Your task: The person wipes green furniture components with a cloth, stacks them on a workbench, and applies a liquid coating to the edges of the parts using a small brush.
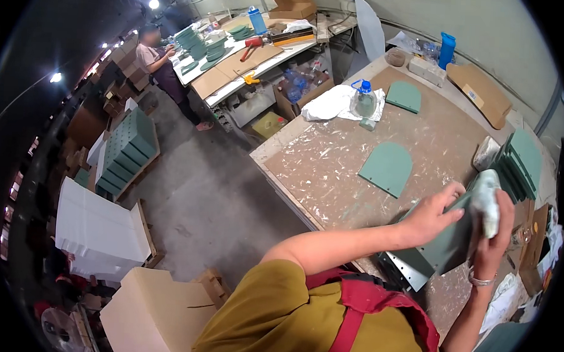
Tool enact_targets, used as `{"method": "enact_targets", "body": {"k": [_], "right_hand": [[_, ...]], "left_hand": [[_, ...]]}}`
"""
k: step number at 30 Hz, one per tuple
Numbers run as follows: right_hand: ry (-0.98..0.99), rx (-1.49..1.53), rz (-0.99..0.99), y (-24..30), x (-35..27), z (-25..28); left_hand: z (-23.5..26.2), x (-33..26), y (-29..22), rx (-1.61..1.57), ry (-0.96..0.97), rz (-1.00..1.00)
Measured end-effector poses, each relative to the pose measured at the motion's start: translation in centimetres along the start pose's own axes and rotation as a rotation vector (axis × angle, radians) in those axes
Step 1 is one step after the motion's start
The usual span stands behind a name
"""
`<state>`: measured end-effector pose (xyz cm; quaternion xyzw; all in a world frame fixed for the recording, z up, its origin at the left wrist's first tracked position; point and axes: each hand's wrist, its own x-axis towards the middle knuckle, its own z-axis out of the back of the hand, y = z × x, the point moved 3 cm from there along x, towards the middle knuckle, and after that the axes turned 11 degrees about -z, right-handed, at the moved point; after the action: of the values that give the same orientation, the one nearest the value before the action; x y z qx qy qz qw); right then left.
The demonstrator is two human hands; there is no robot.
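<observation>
Item: grey-green flat metal panel with a bent lower edge (441,246), being held tilted above the near right part of the brown, paint-flecked work surface (332,172).

Left hand (432,215): resting on the panel's upper left edge, its fingers (452,191) curling over that edge and gripping it.

Right hand (494,239): raised against the panel's right side, its fingers closing around a crumpled pale cloth (487,201) that is pressing on the panel's top corner. A silver bracelet (479,280) is sitting on this wrist.

Landmark for the rest: the held panel.

- Flat grey-green arch-shaped piece (387,168): lying on the surface just up and left of the panel, apart from it.
- Second arch-shaped grey-green piece (404,96): lying farther up the surface, well apart from the panel.
- Clear plastic jug with a blue cap (363,101): standing beyond the first arch piece, beside a white crumpled sheet (330,104).
- Row of grey-green arch pieces standing on edge (520,162): leaning just above and right of the panel.
- Blue bottle (447,50): standing at the far edge of the surface.
- Tan curved cardboard strip (481,91): lying right of the blue bottle.
- Another person (162,70): standing far to the upper left at a long bench stacked with green pieces (202,47).
- Pallet of green pieces (127,151): sitting on the concrete floor, far left of the panel.
</observation>
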<state>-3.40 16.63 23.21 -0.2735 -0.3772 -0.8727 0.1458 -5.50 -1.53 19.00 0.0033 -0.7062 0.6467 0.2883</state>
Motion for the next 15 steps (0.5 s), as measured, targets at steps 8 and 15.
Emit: {"method": "enact_targets", "body": {"k": [8, 15], "right_hand": [[-0.168, 0.926, -0.687, -4.0, -3.0, -5.6], [0.263, 0.719, -0.633, -1.6, -5.5, -5.3]], "left_hand": [[5.6, 3.6, 2.1, -0.238, -0.654, -0.122], [12.9, 3.2, 12.0, -1.459, -0.513, 0.287]]}}
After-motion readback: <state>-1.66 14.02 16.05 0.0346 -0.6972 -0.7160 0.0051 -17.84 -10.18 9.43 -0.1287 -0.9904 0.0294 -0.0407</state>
